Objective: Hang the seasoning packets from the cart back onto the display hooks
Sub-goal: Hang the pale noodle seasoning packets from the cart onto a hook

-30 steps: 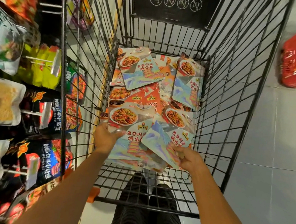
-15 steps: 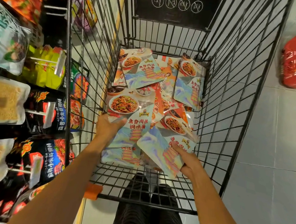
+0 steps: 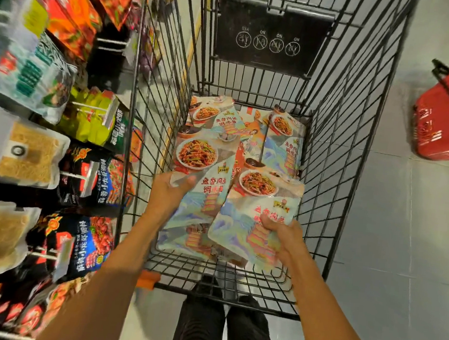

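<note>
The seasoning packets (image 3: 244, 133) lie heaped in the cart (image 3: 343, 154). The left hand (image 3: 167, 195) pinches one at its left edge, thumb on its face, and the right hand (image 3: 280, 237) curls round the lower part of a second. This looks like the pick-up step; next, each must clear the cart's wire wall and have its top hole lined up with one of the display hooks (image 3: 73, 175) on the left.

Both bare forearms reach forward and down, side by side. The left hand (image 3: 169, 194) grips a seasoning packet (image 3: 200, 208) at its left edge, thumb laid across its face. The right hand (image 3: 283, 240) holds a second packet (image 3: 248, 227) from the right side, fingers curled over its front.
</note>
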The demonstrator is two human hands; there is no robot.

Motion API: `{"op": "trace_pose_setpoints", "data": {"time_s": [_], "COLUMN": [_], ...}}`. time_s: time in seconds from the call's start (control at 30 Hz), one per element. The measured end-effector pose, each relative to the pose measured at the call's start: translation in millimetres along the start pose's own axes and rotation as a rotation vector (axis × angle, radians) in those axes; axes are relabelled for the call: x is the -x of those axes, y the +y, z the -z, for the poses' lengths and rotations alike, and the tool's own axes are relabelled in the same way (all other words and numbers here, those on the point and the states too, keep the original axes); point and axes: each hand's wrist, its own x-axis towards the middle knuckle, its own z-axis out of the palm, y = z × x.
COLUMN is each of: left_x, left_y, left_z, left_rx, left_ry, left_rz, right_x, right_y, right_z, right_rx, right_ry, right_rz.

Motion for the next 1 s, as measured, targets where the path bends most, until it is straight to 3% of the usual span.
{"op": "trace_pose_setpoints", "data": {"time_s": [0.33, 0.57, 0.77, 1.0], "left_x": [93, 220, 364, 537], "left_y": [124, 178, 200, 184], "left_z": [82, 155, 208, 239], "left_rx": [0.133, 0.193, 0.238, 0.141], "left_ry": [0.29, 0.703, 1.071, 1.471], "left_rz": [-0.221, -0.294, -0.45, -0.477], "right_x": [94, 200, 315, 437], "right_y": [-123, -176, -171, -111], "right_z": [-37, -86, -143, -198], "right_rx": [0.225, 0.37, 0.369, 0.43], "right_ry": [-0.323, -0.653, -0.983, -1.41], "right_rz": [0.438, 0.682, 0.827, 0.85]}}
